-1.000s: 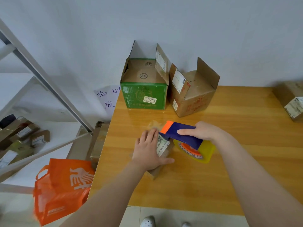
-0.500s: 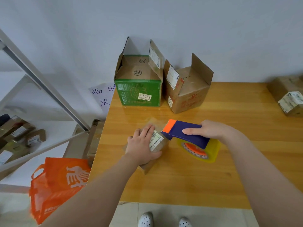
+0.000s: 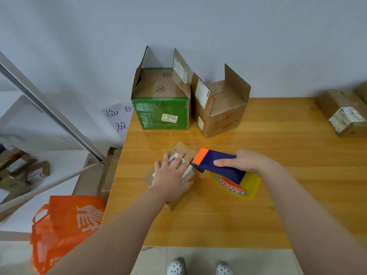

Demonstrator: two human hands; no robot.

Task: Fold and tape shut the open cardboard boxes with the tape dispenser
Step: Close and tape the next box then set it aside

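**Small box: taping in hand, two open boxes waiting**

Step (judged): closing the seam on the first box. Tape itself is too clear to make out, so how far the strip runs cannot be told.

Left hand (image 3: pixel 170 175): palm down on the small box (image 3: pixel 179 148), fingers (image 3: pixel 182 158) straight and spread across its top and label. It is pressing, not clenched. The thumb lies along the near right edge.

Small box: near the left edge of the tabletop (image 3: pixel 238 215), turned at an angle to it. It is low and tan with a glossy surface, and a white barcode label shows between the fingers.

Tape dispenser (image 3: pixel 216 165): its orange nose touches the box's right side, the blue body slopes back, and the yellow guard and roll sit just above the tabletop.

Right hand (image 3: pixel 248 161): wrapped round the dispenser's handle, index finger laid along the blue side.

Next move (judged): draw the dispenser over the top while the left hand holds the box from sliding, then tilt it to cut.

Rear of tabletop, against the wall: green box (image 3: pixel 162 114) with long flaps upright and short flaps folded in. Touching it on the right is the brown box (image 3: pixel 220 112), flaps likewise up. Both are untaped. Far right is a sealed parcel (image 3: pixel 345 114), well apart.
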